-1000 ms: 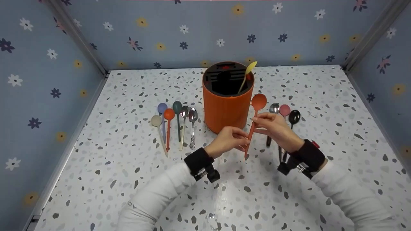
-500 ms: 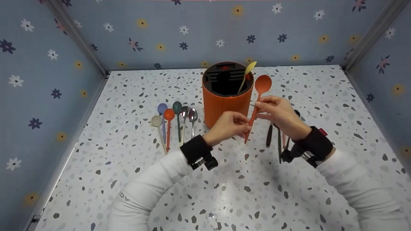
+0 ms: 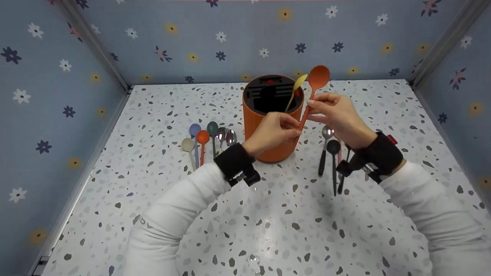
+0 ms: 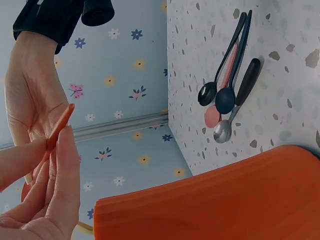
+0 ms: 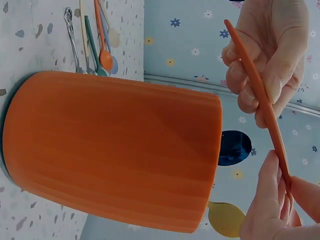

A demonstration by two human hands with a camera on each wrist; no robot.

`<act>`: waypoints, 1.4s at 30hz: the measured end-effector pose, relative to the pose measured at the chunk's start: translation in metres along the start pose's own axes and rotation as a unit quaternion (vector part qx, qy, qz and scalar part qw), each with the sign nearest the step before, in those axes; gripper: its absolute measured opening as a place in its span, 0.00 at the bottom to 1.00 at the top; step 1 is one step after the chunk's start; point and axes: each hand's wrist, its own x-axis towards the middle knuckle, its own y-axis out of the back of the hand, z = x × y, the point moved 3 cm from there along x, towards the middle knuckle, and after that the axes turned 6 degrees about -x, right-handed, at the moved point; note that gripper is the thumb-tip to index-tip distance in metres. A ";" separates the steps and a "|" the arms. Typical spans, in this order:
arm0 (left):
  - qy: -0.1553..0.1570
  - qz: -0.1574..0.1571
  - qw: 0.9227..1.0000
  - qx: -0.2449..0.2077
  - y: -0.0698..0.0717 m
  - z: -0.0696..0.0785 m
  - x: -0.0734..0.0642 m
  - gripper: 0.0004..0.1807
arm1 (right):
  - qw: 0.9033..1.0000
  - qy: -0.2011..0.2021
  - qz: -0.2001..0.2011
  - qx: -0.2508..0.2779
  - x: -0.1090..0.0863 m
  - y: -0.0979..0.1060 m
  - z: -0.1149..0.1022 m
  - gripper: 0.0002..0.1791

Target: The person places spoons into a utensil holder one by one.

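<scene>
Both hands hold one orange spoon at a slant, bowl up, just right of the utensil holder's rim. My right hand pinches it below the bowl, while my left hand pinches the lower handle, whose end sticks out past the fingers in the right wrist view. The orange cylindrical utensil holder stands upright and has a black slotted insert. A yellow spoon leans in it. Beyond the rim in the right wrist view shows a dark blue oval spoon bowl.
Left of the holder lie several spoons, among them a beige one, an orange-red one and a metal one. On its right are a black spoon, a black-handled metal spoon and a pink one. Flower-patterned walls surround the speckled table.
Both hands have raised the orange spoon and carried it toward the back, from beside the holder's wall to rim height. The other spoons have stayed put.
</scene>
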 end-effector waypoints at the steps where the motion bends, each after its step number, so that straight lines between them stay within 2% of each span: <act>1: -0.001 0.006 1.000 0.002 0.001 0.003 0.002 0.09 | 1.000 0.006 0.000 0.004 0.001 0.000 -0.003 0.14; 5: 0.000 0.027 0.999 0.024 0.005 0.014 0.009 0.09 | 0.999 0.030 -0.003 0.017 0.006 -0.001 -0.017 0.13; 11: -0.013 0.039 0.998 0.056 0.011 0.024 0.021 0.09 | 0.998 0.062 -0.003 0.030 0.012 -0.002 -0.033 0.13; 19: -0.042 0.071 0.995 0.064 0.018 0.030 0.033 0.08 | 0.996 0.078 0.020 0.025 0.024 -0.005 -0.047 0.13; 24: -0.055 0.093 0.988 0.114 0.021 0.034 0.042 0.08 | 0.996 0.078 0.036 0.030 0.032 -0.007 -0.055 0.14; 27: -0.054 0.108 0.982 0.145 0.024 0.035 0.049 0.09 | 0.995 0.080 0.045 0.034 0.036 -0.008 -0.058 0.15; 34: -0.028 0.126 0.975 0.179 0.028 0.033 0.062 0.09 | 0.993 0.101 0.061 0.012 0.046 -0.010 -0.058 0.14; 42: -0.036 0.139 0.970 0.197 0.026 0.028 0.069 0.08 | 0.993 0.093 0.075 0.013 0.052 -0.007 -0.053 0.13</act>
